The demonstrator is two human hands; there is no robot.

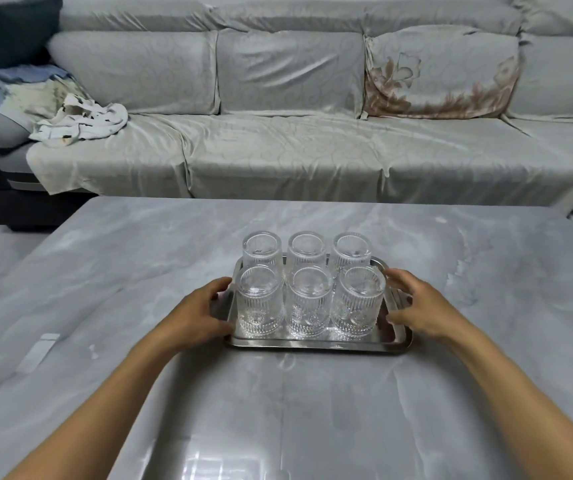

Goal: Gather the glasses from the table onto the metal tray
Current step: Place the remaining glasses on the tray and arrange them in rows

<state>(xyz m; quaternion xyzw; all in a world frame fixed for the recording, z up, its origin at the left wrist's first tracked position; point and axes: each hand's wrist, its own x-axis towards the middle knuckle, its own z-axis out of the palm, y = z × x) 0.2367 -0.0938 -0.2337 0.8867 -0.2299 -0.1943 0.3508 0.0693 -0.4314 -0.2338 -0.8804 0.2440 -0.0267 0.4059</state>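
Several clear ribbed glasses (308, 299) stand upside down in two rows of three on the metal tray (312, 344), which rests on the grey marble table (139, 271). My left hand (197, 315) is at the tray's left edge, fingers and thumb spread around the side handle. My right hand (420, 306) is at the tray's right edge in the same way, with the handle showing between thumb and fingers. Neither hand has closed on the tray or touches a glass that I can tell.
A long sofa with a pale grey cover (295, 157) runs behind the table's far edge. A crumpled white cloth (81, 123) lies on its left end. The table's left edge (36, 251) drops to the floor.
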